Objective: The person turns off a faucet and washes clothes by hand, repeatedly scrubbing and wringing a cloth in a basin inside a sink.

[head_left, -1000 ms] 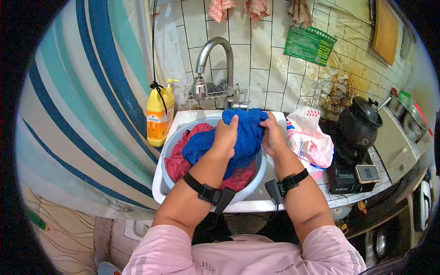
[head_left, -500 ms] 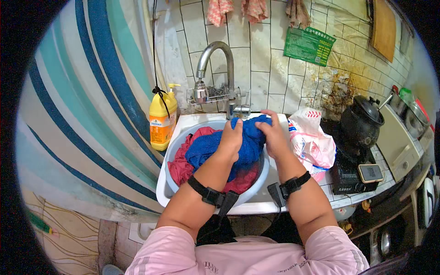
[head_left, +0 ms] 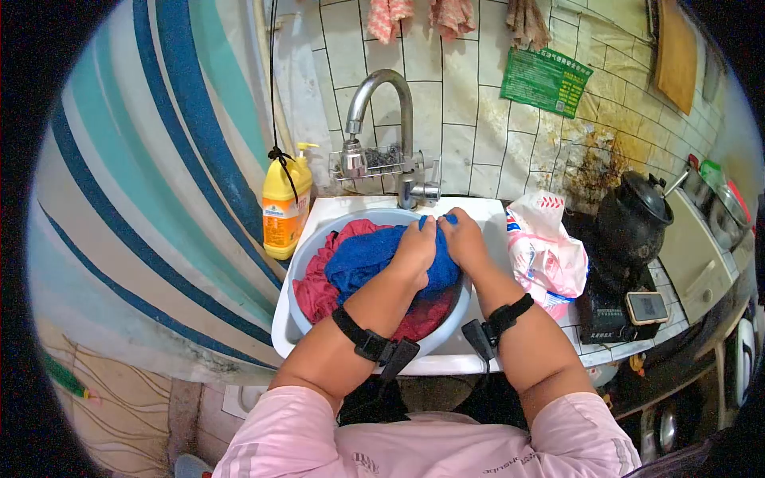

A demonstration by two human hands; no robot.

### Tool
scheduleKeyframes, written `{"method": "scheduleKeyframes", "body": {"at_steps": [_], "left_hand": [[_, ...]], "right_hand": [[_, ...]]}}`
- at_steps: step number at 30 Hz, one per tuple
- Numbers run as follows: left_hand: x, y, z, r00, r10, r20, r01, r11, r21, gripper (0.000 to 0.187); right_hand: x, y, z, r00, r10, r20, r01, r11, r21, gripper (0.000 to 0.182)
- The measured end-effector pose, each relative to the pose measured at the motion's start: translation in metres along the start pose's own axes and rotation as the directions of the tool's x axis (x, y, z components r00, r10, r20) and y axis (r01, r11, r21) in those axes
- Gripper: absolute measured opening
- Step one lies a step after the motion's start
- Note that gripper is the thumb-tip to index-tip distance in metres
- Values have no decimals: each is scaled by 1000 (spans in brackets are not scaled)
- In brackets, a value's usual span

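Note:
A wet-looking blue cloth point(head_left: 358, 259) lies bunched over pinkish-red fabric point(head_left: 315, 296) in a pale blue-grey basin point(head_left: 296, 312). My left hand point(head_left: 416, 247) is closed on the blue cloth near the basin's far right side. Right beside it, my right hand point(head_left: 464, 239) grips the same cloth, thumbs close together. A bit of blue shows between the two hands. Most fingers are hidden beneath the hands and in the folds.
The basin sits in a white sink point(head_left: 492, 231) under a curved metal faucet point(head_left: 382, 80). A yellow pump bottle point(head_left: 285, 211) stands left. On the right are a white-and-pink plastic bag point(head_left: 550, 255), a dark pot point(head_left: 633, 219) on a stove, and a phone point(head_left: 646, 307).
My hands have come closer together and slightly lower. My right hand's raised, spread fingers have closed down on the blue cloth. The camera view has shifted slightly.

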State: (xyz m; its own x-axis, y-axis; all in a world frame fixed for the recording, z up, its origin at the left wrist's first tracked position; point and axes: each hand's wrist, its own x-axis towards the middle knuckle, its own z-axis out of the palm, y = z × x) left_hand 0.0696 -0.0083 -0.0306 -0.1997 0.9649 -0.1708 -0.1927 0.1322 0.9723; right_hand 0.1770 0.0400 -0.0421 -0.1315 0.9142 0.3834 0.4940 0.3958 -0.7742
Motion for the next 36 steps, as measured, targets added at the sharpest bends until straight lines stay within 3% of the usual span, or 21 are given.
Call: {"method": "scheduleKeyframes", "body": {"at_steps": [6,8,10,12,13,14,16,17,18,20,21,24,28,31,32,34,35,36], "left_hand": [[-10,19,-3,995,65,-73,-55,991,123,54],[7,7,-12,995,95,-31,-96,994,-60,53],[-3,12,-8,989,74,-125,-82,995,-58,51],[16,-12,-12,998,63,12,-58,968,-245,51],[66,-60,-23,980,97,172,6,855,-518,53],[51,-49,-20,980,101,170,2,853,-521,53],[5,-12,-7,982,4,190,39,975,-221,55],[32,-33,-8,997,-36,75,47,986,-157,45],[30,-31,-5,997,-33,74,44,987,-157,45],[17,-18,0,999,-39,12,40,999,-26,52],[6,-7,1,998,-62,10,62,998,17,55],[1,0,-1,998,-47,30,47,999,14,63],[5,4,-6,999,-23,-39,20,997,-68,58],[13,-7,-12,997,79,23,-70,963,-262,47],[18,-12,-15,997,80,21,-72,962,-264,47],[23,-18,-18,968,110,228,18,867,-498,46],[26,-21,-17,968,110,227,18,868,-497,46],[23,-17,-12,984,65,167,6,920,-392,42]], "right_hand": [[-3,8,-4,997,-62,-51,65,997,41,27],[-11,-7,-10,996,-71,-57,76,993,89,26],[-25,-36,-18,992,-110,-57,116,987,109,24],[-42,-55,-12,956,-263,-129,262,965,-28,26],[-48,-67,-12,957,-267,-112,251,959,-135,29],[-45,-64,-10,956,-272,-110,256,957,-136,29],[-35,-50,0,948,-219,-232,185,970,-159,27],[-24,-41,0,975,-128,-184,101,984,-146,30],[-16,-33,-4,974,-130,-185,103,984,-145,30],[-4,-21,-7,998,57,-18,-58,996,-68,32],[-3,-15,-3,997,71,-37,-72,997,-41,28],[-2,-5,1,997,25,-66,-24,1000,12,28],[-22,-27,-7,988,-79,-131,79,997,-12,24],[-43,-56,-13,924,-355,-142,334,930,-154,23],[-46,-63,-14,923,-358,-139,336,929,-154,23],[-51,-71,-15,888,-448,-108,413,878,-243,23],[-47,-67,-14,888,-447,-109,413,878,-242,23],[-37,-59,-12,941,-323,-103,296,931,-213,25]]}}
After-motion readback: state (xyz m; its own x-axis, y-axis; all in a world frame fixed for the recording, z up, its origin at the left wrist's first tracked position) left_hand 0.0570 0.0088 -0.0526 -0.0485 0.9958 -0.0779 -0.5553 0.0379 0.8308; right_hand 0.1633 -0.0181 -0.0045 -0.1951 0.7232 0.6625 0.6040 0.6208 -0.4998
